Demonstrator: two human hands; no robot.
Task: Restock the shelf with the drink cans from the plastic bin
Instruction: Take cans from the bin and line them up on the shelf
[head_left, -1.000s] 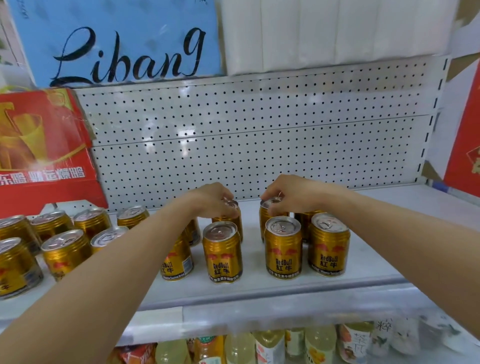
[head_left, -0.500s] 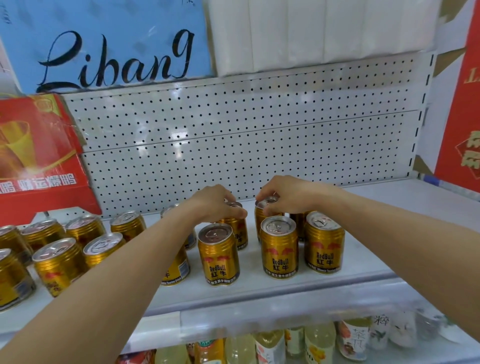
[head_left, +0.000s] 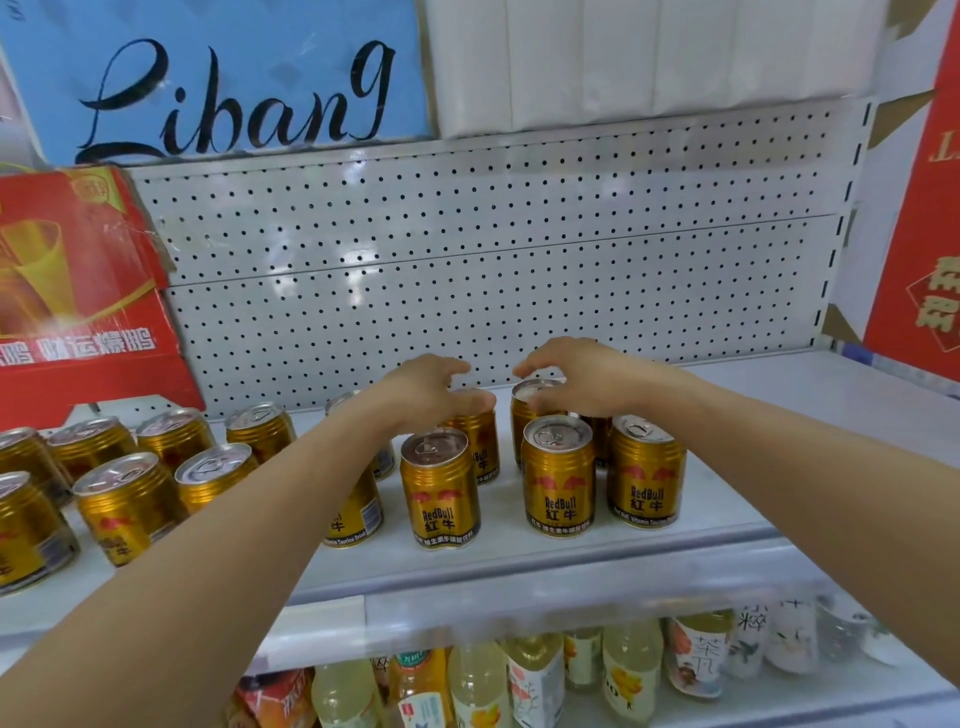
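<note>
Several gold Red Bull drink cans stand on the white shelf (head_left: 779, 415). My left hand (head_left: 426, 392) hovers over a back-row can (head_left: 475, 441); its thumb lies across the can's top and its fingers are raised off it. My right hand (head_left: 576, 379) curls over the top of another back-row can (head_left: 524, 415), fingers behind the lid and thumb at the front. In the front row stand three upright cans (head_left: 439, 488), (head_left: 558, 475), (head_left: 644, 470). My left forearm partly hides one more can (head_left: 353, 514). The plastic bin is out of view.
More gold cans (head_left: 124, 499) crowd the shelf's left part below a red carton (head_left: 78, 291). A white pegboard (head_left: 493, 260) backs the shelf. A red box (head_left: 919, 208) stands at the right. Bottled drinks (head_left: 535, 680) fill the shelf below.
My left hand's fingers have lifted off its can's top. The right hand stays on its can. The view has shifted slightly.
</note>
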